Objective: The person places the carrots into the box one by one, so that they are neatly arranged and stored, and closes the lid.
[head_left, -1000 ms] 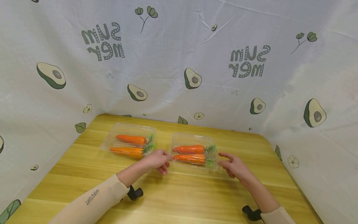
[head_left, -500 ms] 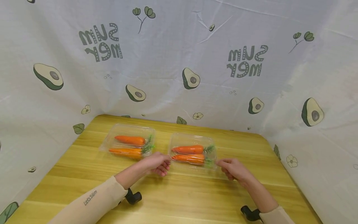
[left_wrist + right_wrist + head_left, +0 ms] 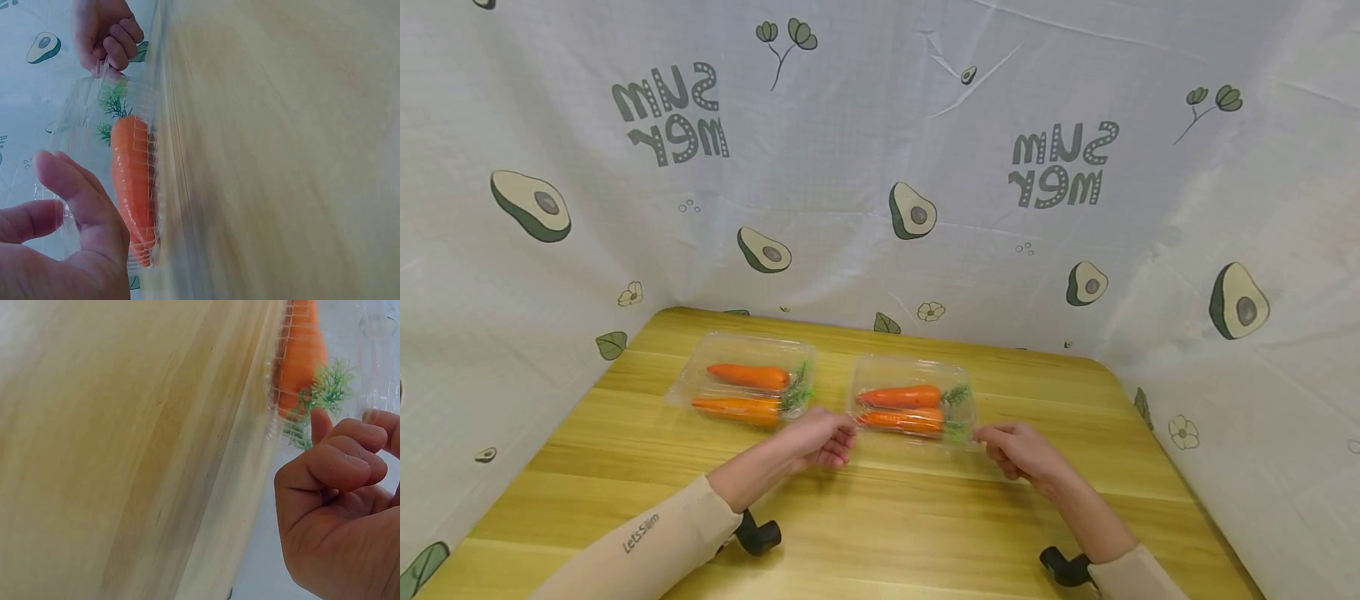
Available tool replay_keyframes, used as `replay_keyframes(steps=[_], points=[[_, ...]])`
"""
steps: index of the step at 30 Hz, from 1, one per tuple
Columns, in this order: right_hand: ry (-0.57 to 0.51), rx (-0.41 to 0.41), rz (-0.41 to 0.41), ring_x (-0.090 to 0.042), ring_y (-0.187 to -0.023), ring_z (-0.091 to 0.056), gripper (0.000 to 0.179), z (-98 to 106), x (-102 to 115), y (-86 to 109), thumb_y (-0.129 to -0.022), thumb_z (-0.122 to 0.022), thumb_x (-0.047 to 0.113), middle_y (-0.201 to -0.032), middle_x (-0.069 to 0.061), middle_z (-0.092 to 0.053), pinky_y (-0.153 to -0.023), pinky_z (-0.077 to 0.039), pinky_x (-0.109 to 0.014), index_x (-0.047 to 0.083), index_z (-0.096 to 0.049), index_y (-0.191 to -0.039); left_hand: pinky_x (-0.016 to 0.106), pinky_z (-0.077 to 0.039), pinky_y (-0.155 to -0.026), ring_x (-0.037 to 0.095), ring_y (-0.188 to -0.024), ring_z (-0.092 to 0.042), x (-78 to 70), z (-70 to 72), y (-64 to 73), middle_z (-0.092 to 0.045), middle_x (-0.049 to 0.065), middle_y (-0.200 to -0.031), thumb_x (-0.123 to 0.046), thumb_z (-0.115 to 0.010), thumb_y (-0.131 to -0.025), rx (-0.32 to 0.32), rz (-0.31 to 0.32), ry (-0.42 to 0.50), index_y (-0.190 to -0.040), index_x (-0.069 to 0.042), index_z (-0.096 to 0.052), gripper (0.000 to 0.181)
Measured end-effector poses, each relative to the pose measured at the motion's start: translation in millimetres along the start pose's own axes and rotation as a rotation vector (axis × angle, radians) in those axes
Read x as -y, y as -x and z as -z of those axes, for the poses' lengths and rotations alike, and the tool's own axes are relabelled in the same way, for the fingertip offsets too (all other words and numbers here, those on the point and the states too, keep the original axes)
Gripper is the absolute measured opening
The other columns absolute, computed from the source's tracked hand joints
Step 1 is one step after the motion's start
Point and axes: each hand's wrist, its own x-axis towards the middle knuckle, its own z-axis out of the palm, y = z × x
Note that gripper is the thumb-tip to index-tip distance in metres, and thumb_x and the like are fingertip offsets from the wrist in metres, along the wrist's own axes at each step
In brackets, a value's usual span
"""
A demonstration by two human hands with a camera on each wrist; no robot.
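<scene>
A clear plastic box [image 3: 910, 367] with two carrots lies between my hands in the head view. One carrot [image 3: 898, 397] sits behind the other carrot [image 3: 901, 421], with green tops toward the right. My left hand [image 3: 822, 438] pinches the box's left front edge between thumb and fingers. At the right front corner, my right hand [image 3: 1022, 452] grips the rim, its other fingers curled. The left wrist view shows the box's ridged side, a carrot [image 3: 132, 181] through it, and the right hand [image 3: 111, 34] pinching the far corner.
To the left lies a second clear box [image 3: 763, 343], holding two more carrots [image 3: 748, 376] with green tops. Both boxes are on a wooden table [image 3: 887, 533]. A white curtain [image 3: 850, 150] printed with avocados encloses its back and sides.
My right hand's extended fingers have drawn together on the box's right corner. Since then, the box and right hand have shifted slightly left and back. The second box stays in place.
</scene>
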Motion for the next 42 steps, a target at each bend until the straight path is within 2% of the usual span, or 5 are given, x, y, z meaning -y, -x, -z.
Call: replay_keyframes(steps=[4, 11, 18, 27, 42], points=[[-0.003, -0.001, -0.002, -0.014, -0.050, -0.024, 0.041, -0.8, 0.4, -2.3, -0.100, -0.060, 0.033, -0.056, 0.003, -0.029, -0.049, -0.026, -0.027, 0.008, -0.047, -0.071, 0.019, -0.052, -0.050, 0.008, -0.053, -0.059, 0.3, -0.5, 0.2, -0.061, 0.002, -0.073, -0.013, -0.053, -0.100, -0.019, -0.006, 0.024, -0.108, 0.011, -0.060, 0.027], [-0.010, 0.007, 0.005, -0.014, -0.049, -0.024, 0.042, -0.7, 0.4, -3.8, -0.099, -0.061, 0.031, -0.055, 0.003, -0.029, -0.047, -0.025, -0.026, 0.010, -0.045, -0.068, 0.019, -0.052, -0.049, 0.009, -0.052, -0.060, 2.1, -2.2, -1.0, -0.061, 0.001, -0.071, -0.016, -0.053, -0.098, -0.037, -0.003, 0.037, -0.101, 0.006, -0.059, 0.023], [-0.070, 0.046, -0.002, -0.012, -0.049, -0.025, 0.033, -0.6, -2.3, -4.6, -0.099, -0.061, 0.029, -0.055, 0.005, -0.031, -0.046, -0.025, -0.024, -0.002, -0.065, -0.090, 0.019, -0.052, -0.050, 0.008, -0.053, -0.060, 3.5, -0.6, -0.8, -0.060, 0.000, -0.070, -0.018, -0.052, -0.100, -0.021, -0.019, 0.026, -0.101, 0.006, -0.059, 0.024], [-0.124, 0.101, 0.015, -0.010, -0.048, -0.027, 0.027, -1.0, -5.8, -6.1, -0.099, -0.062, 0.025, -0.055, 0.006, -0.032, -0.046, -0.027, -0.023, 0.002, -0.067, -0.088, 0.017, -0.050, -0.050, 0.007, -0.053, -0.058, 1.7, -0.7, 0.6, -0.056, -0.002, -0.068, -0.012, -0.054, -0.100, -0.021, -0.023, 0.020, -0.107, 0.010, -0.060, 0.024], [-0.162, 0.104, 0.012, -0.010, -0.049, -0.025, 0.024, -3.3, -4.0, -3.9, -0.100, -0.060, 0.024, -0.057, 0.006, -0.030, -0.048, -0.025, -0.024, 0.001, -0.069, -0.095, 0.017, -0.047, -0.048, 0.007, -0.052, -0.055, 3.0, -1.6, 0.6, -0.052, -0.003, -0.064, -0.011, -0.055, -0.099, -0.040, -0.040, 0.031, -0.102, 0.006, -0.061, 0.019]])
